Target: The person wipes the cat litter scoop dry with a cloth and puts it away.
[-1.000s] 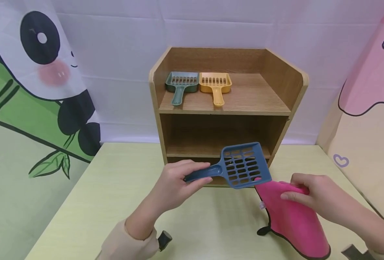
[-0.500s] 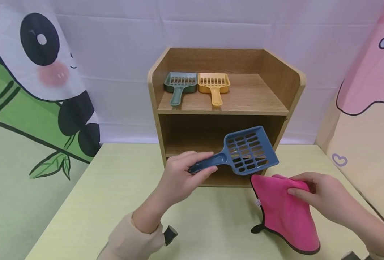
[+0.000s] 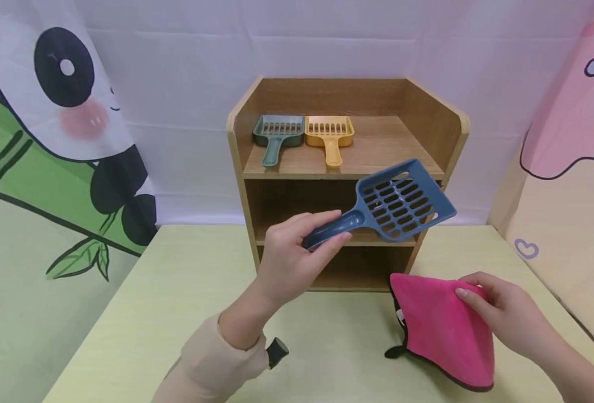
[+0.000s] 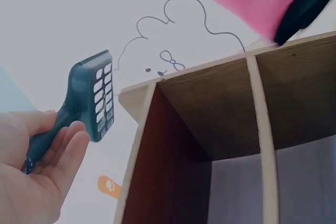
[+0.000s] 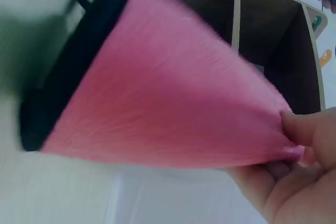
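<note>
A blue slotted litter scoop (image 3: 402, 201) is held by its handle in my left hand (image 3: 292, 257), raised in front of the shelf with its head tilted up to the right. The left wrist view shows the same scoop (image 4: 92, 95) from the side, thumb and fingers around the handle. My right hand (image 3: 508, 308) pinches a pink cloth (image 3: 443, 324) with dark edging near its top right corner. The cloth hangs over the table, a small black loop at its lower left. In the right wrist view the cloth (image 5: 168, 87) spreads out from thumb and fingers.
A wooden shelf unit (image 3: 322, 174) stands at the back of the pale table (image 3: 186, 313). On its top board lie a green scoop (image 3: 278, 131) and a yellow scoop (image 3: 329, 131), side by side, handles forward. Printed fabric walls (image 3: 186, 101) enclose the table.
My left hand has lifted the blue scoop up and to the right, away from the cloth. The pink cloth has swung slightly and hangs flatter, still pinched by my right hand.
</note>
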A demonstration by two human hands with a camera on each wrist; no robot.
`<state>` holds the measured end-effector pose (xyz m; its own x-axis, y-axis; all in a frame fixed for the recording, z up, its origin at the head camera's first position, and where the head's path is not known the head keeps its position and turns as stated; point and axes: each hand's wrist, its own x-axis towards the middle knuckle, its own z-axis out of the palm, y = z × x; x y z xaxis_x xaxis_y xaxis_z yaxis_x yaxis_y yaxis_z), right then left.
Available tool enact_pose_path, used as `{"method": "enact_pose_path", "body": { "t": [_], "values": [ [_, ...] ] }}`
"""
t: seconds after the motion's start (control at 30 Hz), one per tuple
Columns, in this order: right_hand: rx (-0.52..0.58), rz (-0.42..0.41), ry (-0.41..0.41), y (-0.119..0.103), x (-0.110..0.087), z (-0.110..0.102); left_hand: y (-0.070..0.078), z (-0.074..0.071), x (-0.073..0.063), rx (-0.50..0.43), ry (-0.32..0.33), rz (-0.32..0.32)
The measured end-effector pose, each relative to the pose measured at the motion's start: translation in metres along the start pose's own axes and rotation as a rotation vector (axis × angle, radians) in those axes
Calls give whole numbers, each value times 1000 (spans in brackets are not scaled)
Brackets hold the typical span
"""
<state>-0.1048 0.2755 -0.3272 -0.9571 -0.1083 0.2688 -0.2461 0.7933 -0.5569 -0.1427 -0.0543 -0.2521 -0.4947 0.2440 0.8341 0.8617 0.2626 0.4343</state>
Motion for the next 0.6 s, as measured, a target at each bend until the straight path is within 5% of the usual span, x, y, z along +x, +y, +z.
{"method": "enact_pose_path", "body": {
  "t": [0.23, 0.4, 0.6],
  "values": [
    [34, 5, -41, -1, -1, 1, 13, 13, 27, 83, 96, -39],
    [223, 88, -121, 1, -2, 3, 16, 34, 43, 194, 25, -108],
    [296, 129, -97, 2, -1, 7, 18, 58, 59, 513, -23, -137]
  ]
}}
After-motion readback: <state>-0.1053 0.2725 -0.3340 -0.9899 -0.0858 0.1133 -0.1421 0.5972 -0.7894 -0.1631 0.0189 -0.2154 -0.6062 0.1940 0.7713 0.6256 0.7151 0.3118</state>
